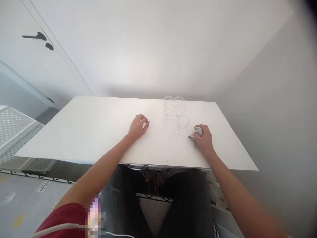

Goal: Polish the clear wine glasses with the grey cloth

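Several clear stemmed glasses (176, 112) stand in a cluster at the back middle of a white table (94, 132). My right hand (203, 138) rests on the table just right of the nearest glass (182, 122), its fingers closed round a small grey cloth (197, 132). My left hand (138, 126) lies on the table left of the glasses with its fingers curled under in a loose fist, and nothing shows in it.
A white wall runs behind and to the right of the table. A white door with a black handle (34, 36) is at the upper left. A perforated metal shelf (15, 132) stands left of the table. My legs are under the front edge.
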Demonstrator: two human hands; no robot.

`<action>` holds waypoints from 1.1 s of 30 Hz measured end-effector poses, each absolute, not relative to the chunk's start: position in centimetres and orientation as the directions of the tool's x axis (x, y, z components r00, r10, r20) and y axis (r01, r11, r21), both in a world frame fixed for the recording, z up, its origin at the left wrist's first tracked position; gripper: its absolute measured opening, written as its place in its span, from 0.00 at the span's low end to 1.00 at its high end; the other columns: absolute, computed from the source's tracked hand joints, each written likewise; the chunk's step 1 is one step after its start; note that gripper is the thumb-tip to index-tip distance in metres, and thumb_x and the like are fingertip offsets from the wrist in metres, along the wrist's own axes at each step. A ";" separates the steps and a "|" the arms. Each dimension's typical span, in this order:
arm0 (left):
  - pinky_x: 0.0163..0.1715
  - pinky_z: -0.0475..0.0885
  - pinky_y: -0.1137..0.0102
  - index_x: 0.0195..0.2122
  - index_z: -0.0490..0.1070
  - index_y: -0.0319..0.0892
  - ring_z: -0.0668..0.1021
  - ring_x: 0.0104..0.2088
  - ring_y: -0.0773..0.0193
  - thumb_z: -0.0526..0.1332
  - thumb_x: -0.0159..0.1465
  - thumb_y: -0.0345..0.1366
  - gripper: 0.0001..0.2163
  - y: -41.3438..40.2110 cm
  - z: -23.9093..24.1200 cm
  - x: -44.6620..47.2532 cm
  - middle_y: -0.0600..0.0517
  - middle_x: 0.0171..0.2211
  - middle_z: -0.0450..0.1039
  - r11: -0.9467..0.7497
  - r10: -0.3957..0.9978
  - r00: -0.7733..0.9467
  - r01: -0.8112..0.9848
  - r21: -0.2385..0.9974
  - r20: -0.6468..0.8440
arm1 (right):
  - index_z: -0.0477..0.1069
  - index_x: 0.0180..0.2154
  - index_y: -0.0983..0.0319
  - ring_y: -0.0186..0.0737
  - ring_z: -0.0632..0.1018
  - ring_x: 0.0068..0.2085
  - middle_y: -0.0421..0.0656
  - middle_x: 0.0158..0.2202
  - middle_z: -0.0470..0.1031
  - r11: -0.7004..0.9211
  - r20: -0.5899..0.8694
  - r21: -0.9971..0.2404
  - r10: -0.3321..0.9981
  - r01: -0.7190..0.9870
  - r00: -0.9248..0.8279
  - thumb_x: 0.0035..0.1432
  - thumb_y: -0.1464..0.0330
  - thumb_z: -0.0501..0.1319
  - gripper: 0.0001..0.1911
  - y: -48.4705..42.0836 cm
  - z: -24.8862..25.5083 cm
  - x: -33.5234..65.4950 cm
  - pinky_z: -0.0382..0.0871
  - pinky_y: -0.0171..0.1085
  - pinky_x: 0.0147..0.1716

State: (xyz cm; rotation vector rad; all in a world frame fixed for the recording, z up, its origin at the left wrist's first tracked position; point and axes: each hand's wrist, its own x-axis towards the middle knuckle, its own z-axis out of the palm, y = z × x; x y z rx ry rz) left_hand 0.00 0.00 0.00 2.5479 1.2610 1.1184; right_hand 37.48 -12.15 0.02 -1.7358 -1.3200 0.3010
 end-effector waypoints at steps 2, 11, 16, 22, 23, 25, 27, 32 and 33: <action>0.53 0.75 0.54 0.44 0.71 0.45 0.76 0.48 0.51 0.60 0.75 0.40 0.05 0.6 -0.1 2.5 0.42 0.48 0.75 -0.693 0.708 0.489 0.618 0.371 0.510 | 0.75 0.44 0.57 0.51 0.79 0.49 0.47 0.48 0.75 0.068 0.339 -0.725 0.901 0.686 0.269 0.56 0.65 0.59 0.13 -12.1 0.0 37.1 0.76 0.53 0.55; 0.78 0.53 0.39 0.72 0.65 0.51 0.55 0.80 0.37 0.65 0.69 0.62 0.35 5.2 0.3 8.2 0.39 0.80 0.49 -0.554 0.818 0.550 0.678 0.483 0.166 | 0.74 0.65 0.51 0.65 0.67 0.73 0.50 0.76 0.63 0.071 0.120 -0.549 0.993 0.833 -0.005 0.67 0.46 0.62 0.31 -11.2 -0.2 36.7 0.62 0.67 0.70; 0.77 0.36 0.31 0.80 0.57 0.54 0.35 0.82 0.34 0.47 0.76 0.64 0.36 5.9 0.5 8.3 0.46 0.85 0.32 -0.636 0.726 0.687 0.671 0.382 0.001 | 0.68 0.72 0.47 0.62 0.62 0.77 0.45 0.82 0.54 0.137 0.094 -0.453 0.990 0.881 -0.106 0.71 0.46 0.60 0.33 -9.7 -0.1 36.3 0.60 0.66 0.72; 0.75 0.36 0.25 0.71 0.71 0.48 0.41 0.83 0.35 0.42 0.79 0.58 0.32 6.5 0.4 9.1 0.44 0.83 0.45 -0.690 0.676 0.733 0.667 0.283 -0.079 | 0.70 0.72 0.47 0.61 0.64 0.77 0.46 0.81 0.56 0.198 0.085 -0.398 0.980 0.896 -0.179 0.73 0.47 0.57 0.32 -7.5 -0.3 36.2 0.63 0.65 0.69; 0.75 0.36 0.26 0.72 0.70 0.48 0.42 0.83 0.36 0.41 0.79 0.57 0.32 6.4 0.5 9.2 0.44 0.83 0.46 -0.690 0.678 0.731 0.669 0.276 -0.078 | 0.70 0.71 0.48 0.61 0.64 0.77 0.46 0.80 0.58 0.208 0.083 -0.396 0.978 0.895 -0.190 0.74 0.47 0.56 0.31 -7.3 -0.3 36.1 0.63 0.65 0.69; 0.76 0.38 0.28 0.72 0.70 0.47 0.44 0.83 0.38 0.41 0.80 0.55 0.31 5.9 0.5 9.1 0.43 0.82 0.48 -0.683 0.691 0.720 0.679 0.270 -0.064 | 0.72 0.70 0.48 0.59 0.64 0.78 0.45 0.79 0.61 0.229 0.086 -0.389 0.973 0.892 -0.212 0.75 0.48 0.54 0.29 -7.0 -0.2 35.9 0.62 0.64 0.69; 0.77 0.39 0.30 0.71 0.70 0.46 0.46 0.83 0.39 0.41 0.80 0.53 0.30 5.0 0.6 8.5 0.42 0.82 0.50 -0.674 0.701 0.711 0.686 0.275 -0.053 | 0.73 0.69 0.48 0.59 0.64 0.77 0.43 0.78 0.63 0.243 0.083 -0.371 0.970 0.896 -0.229 0.76 0.49 0.53 0.28 -6.9 -0.2 35.7 0.63 0.63 0.68; 0.78 0.40 0.32 0.67 0.74 0.44 0.47 0.83 0.41 0.40 0.81 0.52 0.30 2.1 0.6 4.0 0.41 0.82 0.50 -0.662 0.720 0.693 0.702 0.264 -0.040 | 0.73 0.69 0.48 0.57 0.65 0.78 0.43 0.78 0.63 0.279 0.100 -0.276 0.960 0.920 -0.261 0.77 0.52 0.51 0.27 -7.2 -0.2 35.2 0.60 0.63 0.70; 0.78 0.39 0.33 0.66 0.75 0.43 0.48 0.83 0.42 0.40 0.81 0.52 0.30 1.4 0.6 2.6 0.41 0.82 0.51 -0.661 0.722 0.691 0.704 0.258 -0.037 | 0.73 0.69 0.48 0.57 0.65 0.78 0.44 0.78 0.64 0.289 0.105 -0.260 0.957 0.921 -0.270 0.78 0.53 0.51 0.27 -7.3 -0.2 35.0 0.58 0.64 0.71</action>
